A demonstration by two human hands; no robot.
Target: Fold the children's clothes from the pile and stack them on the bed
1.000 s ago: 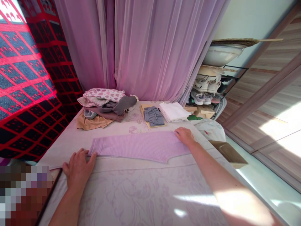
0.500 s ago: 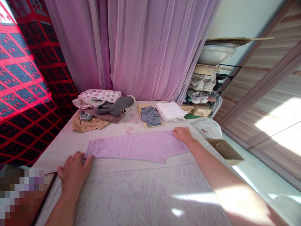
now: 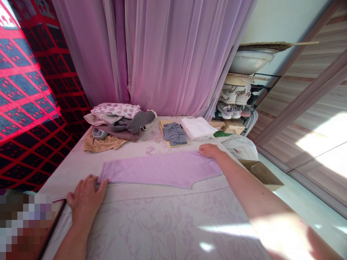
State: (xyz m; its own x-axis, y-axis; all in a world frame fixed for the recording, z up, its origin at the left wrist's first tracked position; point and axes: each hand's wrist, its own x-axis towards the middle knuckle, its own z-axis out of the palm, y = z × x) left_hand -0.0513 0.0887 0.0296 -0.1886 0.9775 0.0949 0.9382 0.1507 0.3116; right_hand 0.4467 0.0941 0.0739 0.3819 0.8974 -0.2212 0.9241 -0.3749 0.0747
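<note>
Shifted slightly, the right hand (image 3: 209, 150) grips the lilac knit garment (image 3: 159, 169) at 2 o'clock; the open left hand (image 3: 85, 206) touches it at 8 o'clock.

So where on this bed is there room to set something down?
The widest free patch is the floral bed cover below the lilac sweater, between your left hand and right forearm. A narrower strip runs between the sweater and the clothes pile. The far edge is crowded: pile, grey garment, white cloths.
</note>
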